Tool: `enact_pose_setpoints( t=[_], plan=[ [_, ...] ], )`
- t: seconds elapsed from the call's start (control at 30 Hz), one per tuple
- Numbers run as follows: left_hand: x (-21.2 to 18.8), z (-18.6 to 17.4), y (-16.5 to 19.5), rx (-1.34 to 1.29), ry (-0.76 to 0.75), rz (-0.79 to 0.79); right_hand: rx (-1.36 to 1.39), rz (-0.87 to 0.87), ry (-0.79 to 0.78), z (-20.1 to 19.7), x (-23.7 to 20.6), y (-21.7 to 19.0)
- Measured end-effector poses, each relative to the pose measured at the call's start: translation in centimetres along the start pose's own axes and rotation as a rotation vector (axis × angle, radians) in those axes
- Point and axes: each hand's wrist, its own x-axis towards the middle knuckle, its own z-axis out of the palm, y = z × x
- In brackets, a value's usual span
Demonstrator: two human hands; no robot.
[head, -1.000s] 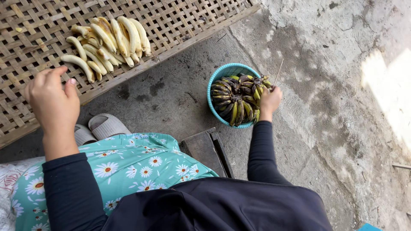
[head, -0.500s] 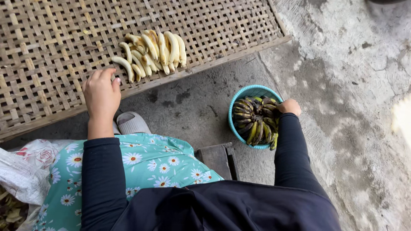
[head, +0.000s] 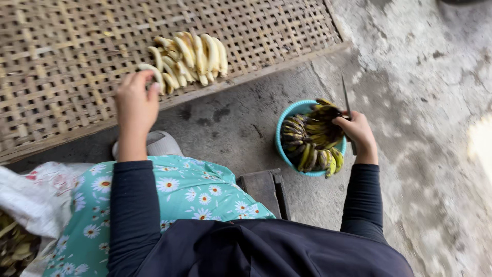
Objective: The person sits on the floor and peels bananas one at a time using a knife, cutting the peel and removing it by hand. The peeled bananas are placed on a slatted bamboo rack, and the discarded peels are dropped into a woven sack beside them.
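A peeled banana [head: 151,72] has been set on the woven mat [head: 61,77] by the left hand [head: 136,105], fingers now loosening, while the right hand [head: 355,131], closed on a knife [head: 346,102], has been moved onto the basin [head: 287,120] of unpeeled bananas [head: 307,141].

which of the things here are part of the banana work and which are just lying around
In use: left hand, peeled bananas, woven mat, right hand, knife, unpeeled bananas, blue bowl.
Lying about: white sack, slipper, wooden stool.

Bare concrete floor [head: 220,123] separates woven mat [head: 61,61] from blue basin [head: 287,115].
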Motion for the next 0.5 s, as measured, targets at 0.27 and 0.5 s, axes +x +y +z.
enact_pose_setpoints(
  t=[0.27,0.5],
  plan=[
    [0.2,-5.4,-0.5,-0.306,0.352,-0.066,0.552,-0.303,-0.451,26.8,-1.4,-20.1],
    [-10.4,-21.8,-5.8,-0.296,1.051,-0.206,0.661,-0.249,-0.803,54.9,-9.3,-37.7]
  ],
)
